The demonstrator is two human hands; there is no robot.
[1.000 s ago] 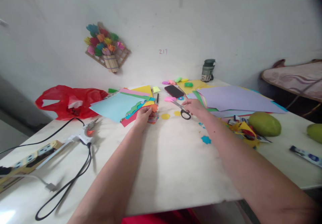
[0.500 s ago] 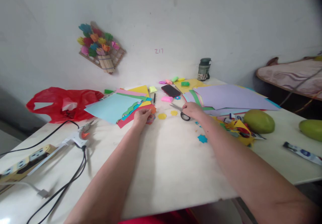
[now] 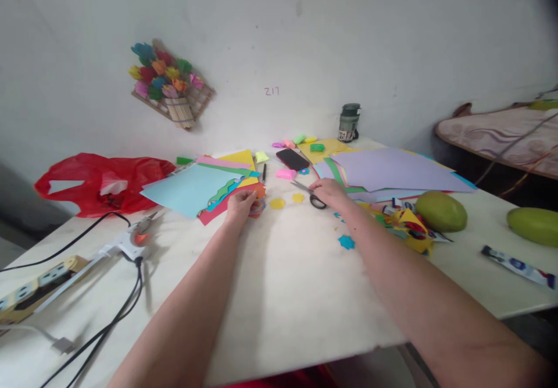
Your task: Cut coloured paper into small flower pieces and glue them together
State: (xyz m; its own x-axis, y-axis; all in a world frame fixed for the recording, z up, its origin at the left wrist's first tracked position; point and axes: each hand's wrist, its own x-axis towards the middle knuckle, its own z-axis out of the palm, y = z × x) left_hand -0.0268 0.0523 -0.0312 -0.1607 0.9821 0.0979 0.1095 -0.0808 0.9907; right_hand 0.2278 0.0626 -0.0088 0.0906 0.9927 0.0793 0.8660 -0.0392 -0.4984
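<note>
My left hand [image 3: 241, 206] is closed in a pinch at the edge of a small pile of paper cutouts, with an orange paper cutout [image 3: 260, 190] at its fingertips. My right hand [image 3: 330, 192] has its fingers closed on the scissors [image 3: 318, 202], whose blades point left and away from me. Between the hands lie a yellow paper circle [image 3: 278, 203] and a yellow scalloped cutout [image 3: 298, 198]. Nearer to me, below the right wrist, sits a blue star-like cutout [image 3: 347, 242]. The right fingertips are partly hidden.
Coloured paper sheets [image 3: 187, 187] lie left, with a lilac sheet [image 3: 387, 168] on the right-hand stack. A phone [image 3: 292, 159] and pink packet [image 3: 286, 174] are behind. Paper scraps [image 3: 412, 222] and a mango [image 3: 441, 211] stand right; a glue gun [image 3: 131, 241] with cables lies left.
The view has shifted slightly, moving most of the scene a little left. Both hands stay in nearly the same places, the left at the cutouts and the right at the scissors.
</note>
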